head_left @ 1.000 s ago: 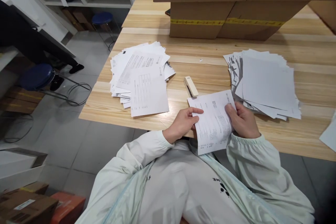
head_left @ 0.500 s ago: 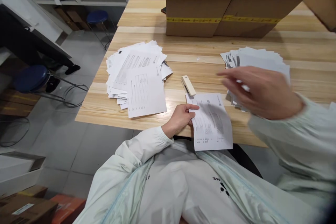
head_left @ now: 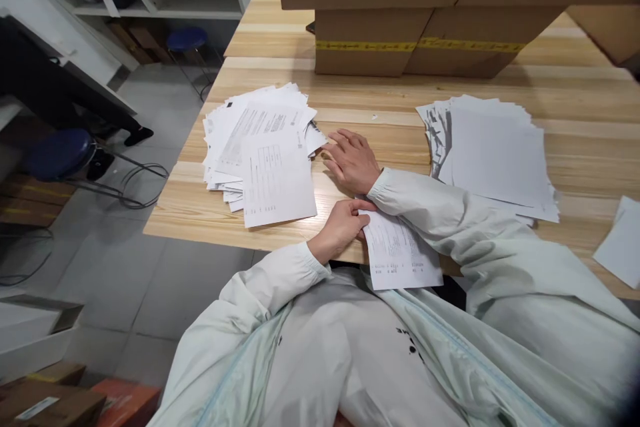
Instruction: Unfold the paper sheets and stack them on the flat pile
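My left hand pinches the left edge of a printed sheet that lies at the table's near edge and hangs partly over it. My right hand has reached across my left, palm down with fingers spread, and rests on the wooden table between the two paper stacks. It covers the spot where the cream stapler lay, so the stapler is hidden. My right sleeve lies over the upper part of the sheet.
A messy stack of printed papers lies to the left, and a stack of blank-side-up sheets to the right. Cardboard boxes stand at the back. A loose sheet is at far right. Blue stools stand on the floor.
My right hand let go of the sheet, swung out to the right, then came back left and down onto the stapler's spot. My left hand kept its hold on the sheet.
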### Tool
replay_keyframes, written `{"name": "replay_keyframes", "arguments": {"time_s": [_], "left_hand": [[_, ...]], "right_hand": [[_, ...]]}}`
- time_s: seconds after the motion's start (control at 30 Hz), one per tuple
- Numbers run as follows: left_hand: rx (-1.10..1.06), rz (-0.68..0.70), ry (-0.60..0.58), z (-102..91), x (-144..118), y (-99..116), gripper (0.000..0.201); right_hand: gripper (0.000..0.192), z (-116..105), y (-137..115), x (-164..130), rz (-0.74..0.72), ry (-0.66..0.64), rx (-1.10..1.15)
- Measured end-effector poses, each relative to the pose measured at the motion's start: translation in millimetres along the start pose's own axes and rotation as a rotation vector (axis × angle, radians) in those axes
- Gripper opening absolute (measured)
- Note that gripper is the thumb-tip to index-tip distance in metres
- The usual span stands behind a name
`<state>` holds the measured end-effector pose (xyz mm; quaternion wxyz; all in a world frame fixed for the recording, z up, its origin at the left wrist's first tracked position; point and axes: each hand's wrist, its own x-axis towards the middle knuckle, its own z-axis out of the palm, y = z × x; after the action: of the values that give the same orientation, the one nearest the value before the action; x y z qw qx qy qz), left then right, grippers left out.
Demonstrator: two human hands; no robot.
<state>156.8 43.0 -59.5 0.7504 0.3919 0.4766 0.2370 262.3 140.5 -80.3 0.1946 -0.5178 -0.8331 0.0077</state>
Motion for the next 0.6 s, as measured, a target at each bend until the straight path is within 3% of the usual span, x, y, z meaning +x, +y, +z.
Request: {"name": "replay_keyframes", "arguments": {"time_s": [0.1, 0.2, 0.27, 0.37, 0.5, 0.53, 0.6], "left_hand": [[0.003, -0.01, 0.006, -0.1, -8.0, -0.6, 0.032], [-0.01, -0.009, -0.016, -6.5, -30.0, -6.6, 0.031], [0.026, 0.109, 0.0, -14.2, -50.5, -11.2, 0.027], [0.156, 0.473, 0.127, -25.9, -78.4, -13.4, 0.019], [0.324, 0.855, 0.249, -30.1, -90.1, -8.6, 0.018], [0.355, 0.899, 0.245, -28.6, -88.7, -7.4, 0.018], [0.369, 0.916, 0.2, -24.2, -84.1, -6.0, 0.019]], "right_hand": [[0.049, -19.0, 6.3, 4.8, 0.054, 0.063, 0.068], [0.052, -64.7, 12.1, -13.9, 0.081, 0.192, 0.162], [0.051, -100.0, 12.6, -46.6, 0.14, 0.244, 0.245], [0.047, -132.7, 3.5, -114.1, 0.37, 0.266, 0.47], [0.044, -121.4, -27.3, -184.7, 0.539, 0.054, 0.892], [0.039, -114.7, -34.0, -192.9, 0.597, 0.058, 0.914], [0.032, -107.0, -38.2, -198.5, 0.762, 0.194, 0.818]]}}
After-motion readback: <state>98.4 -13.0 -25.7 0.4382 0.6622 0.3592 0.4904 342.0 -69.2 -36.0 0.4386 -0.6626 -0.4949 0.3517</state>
